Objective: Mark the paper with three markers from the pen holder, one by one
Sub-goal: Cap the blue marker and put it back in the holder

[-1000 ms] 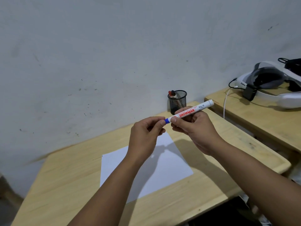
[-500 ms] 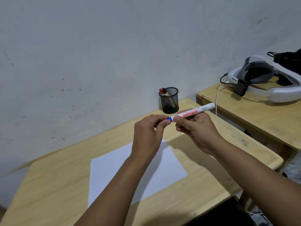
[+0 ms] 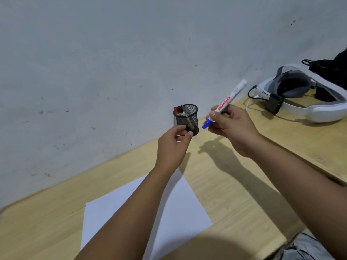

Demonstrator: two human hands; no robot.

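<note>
The right hand [image 3: 232, 128] is closed around a white marker [image 3: 228, 102], pinching the barrel low down near the blue tip [image 3: 206, 125]. The tip is bare and points down and to the left; the rest of the barrel slants up and to the right above the knuckles. The left hand [image 3: 173, 145] is held apart from it, to the left and slightly lower, with thumb and forefinger curled together. It appears to hold something small and dark, most likely the cap, but the fingers hide it and I cannot say for sure.

The step in hand looks like uncapping: the marker is out of the pen holder and ready to write, and no mark shows on the visible part of the paper [image 3: 131, 209].

The paper lies flat on the desk [image 3: 234, 194], below and to the left of the grip and well apart from the tip, partly under the left forearm. The black mesh pen holder [image 3: 185, 117] stands just beyond the left hand's fingertips and left of the tip, with two more markers [image 3: 178, 111] upright inside, one red-topped.

The next move calls for lowering the right hand toward the sheet, tilting the tip down onto a bare part, and drawing a short stroke. The left arm should shift to clear the sheet or steady it.
</note>
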